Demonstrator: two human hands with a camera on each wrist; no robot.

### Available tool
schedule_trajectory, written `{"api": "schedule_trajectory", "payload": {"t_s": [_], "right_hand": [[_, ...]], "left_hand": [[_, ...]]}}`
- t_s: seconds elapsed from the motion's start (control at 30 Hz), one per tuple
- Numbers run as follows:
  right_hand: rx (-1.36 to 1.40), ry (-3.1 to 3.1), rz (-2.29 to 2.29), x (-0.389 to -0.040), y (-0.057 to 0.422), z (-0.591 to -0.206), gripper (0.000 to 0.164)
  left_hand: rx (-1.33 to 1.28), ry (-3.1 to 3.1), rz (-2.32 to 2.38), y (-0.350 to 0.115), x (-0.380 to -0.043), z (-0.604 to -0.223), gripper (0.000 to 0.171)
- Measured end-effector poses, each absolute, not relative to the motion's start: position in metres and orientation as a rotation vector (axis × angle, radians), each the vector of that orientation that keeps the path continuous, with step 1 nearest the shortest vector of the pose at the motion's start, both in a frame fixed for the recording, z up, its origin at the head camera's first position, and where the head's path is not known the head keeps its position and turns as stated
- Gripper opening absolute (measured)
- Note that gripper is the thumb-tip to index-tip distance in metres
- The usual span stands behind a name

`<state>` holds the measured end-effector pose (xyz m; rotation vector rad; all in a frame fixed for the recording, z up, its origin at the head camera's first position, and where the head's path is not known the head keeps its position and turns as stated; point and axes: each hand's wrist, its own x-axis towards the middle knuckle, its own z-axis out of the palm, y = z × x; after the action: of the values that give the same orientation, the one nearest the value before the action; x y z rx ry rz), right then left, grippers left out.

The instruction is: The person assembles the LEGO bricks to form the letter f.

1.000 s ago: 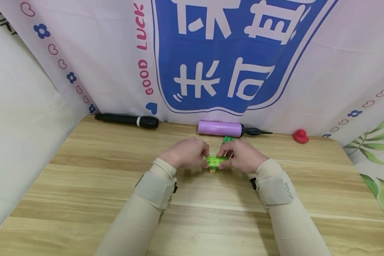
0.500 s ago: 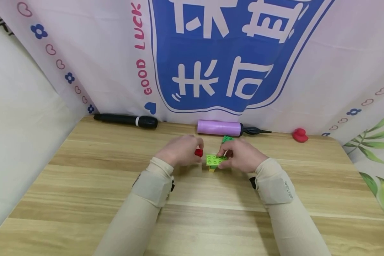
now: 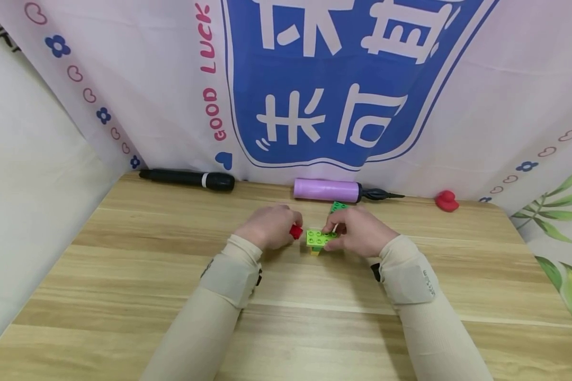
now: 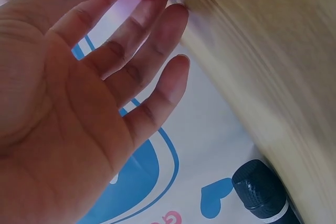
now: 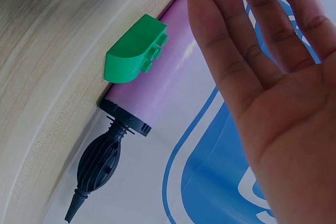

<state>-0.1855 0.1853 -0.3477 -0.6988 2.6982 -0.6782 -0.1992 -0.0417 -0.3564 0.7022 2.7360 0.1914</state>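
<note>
Where R hand (image 3: 359, 228) grips: lime brick (image 3: 314, 238), over far half of tbl (image 3: 310, 328), atop green/yellow pcs (image 3: 315, 251); hand at its 3 o'clk.
Where L hand (image 3: 270, 226) grips: red brick (image 3: 296, 232), pinched, 9 o'clk of lime, just apart.
Green brick (image 3: 339, 206): 1 o'clk, loose, just past R fingers.
Red toy (image 3: 446, 201): btwn 2 & 3 o'clk.
Purple pump (image 3: 326, 189): 12 o'clk, blk nozzle pointing 3.
Mic (image 3: 186, 179): 10 o'clk, blk.
Backdrop (image 3: 262, 143): 12 o'clk, wht w/ blue panel.

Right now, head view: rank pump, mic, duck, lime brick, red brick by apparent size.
Pump
Mic
Duck, lime brick: too close to rank; right hand covers part of latter
Red brick, partly hidden by left hand
</note>
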Motion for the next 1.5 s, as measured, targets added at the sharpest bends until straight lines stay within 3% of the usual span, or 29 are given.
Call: {"api": "schedule_trajectory", "payload": {"t_s": [0.27, 0.4, 0.6, 0.87, 1.03, 1.27, 1.5], "right_hand": [[-0.709, 2.706, -0.673, -0.1847, 0.1852, -0.3474, 0.022], [-0.718, 2.706, -0.673, -0.1847, 0.1851, -0.3470, 0.021], [-0.719, 2.700, -0.668, -0.1842, 0.1859, -0.3463, 0.021], [-0.720, 2.708, -0.666, -0.1840, 0.1860, -0.3471, 0.022], [-0.714, 2.710, -0.668, -0.1838, 0.1854, -0.3469, 0.022], [-0.713, 2.707, -0.671, -0.1836, 0.1846, -0.3463, 0.022], [-0.709, 2.706, -0.673, -0.1833, 0.1842, -0.3457, 0.022]], "left_hand": [[0.665, 2.731, 0.189, -0.0405, -0.1980, -0.3573, 0.005], [0.645, 2.705, 0.224, -0.0407, -0.1980, -0.3564, 0.011], [0.641, 2.651, 0.315, -0.0425, -0.1977, -0.3547, 0.040], [0.758, 2.649, 0.325, -0.0449, -0.1986, -0.3534, 0.020], [0.731, 2.638, 0.336, -0.0454, -0.1991, -0.3535, 0.017], [0.639, 2.595, 0.412, -0.0454, -0.1985, -0.3532, 0.037], [0.689, 2.565, 0.362, -0.0440, -0.1972, -0.3522, 0.046]]}}
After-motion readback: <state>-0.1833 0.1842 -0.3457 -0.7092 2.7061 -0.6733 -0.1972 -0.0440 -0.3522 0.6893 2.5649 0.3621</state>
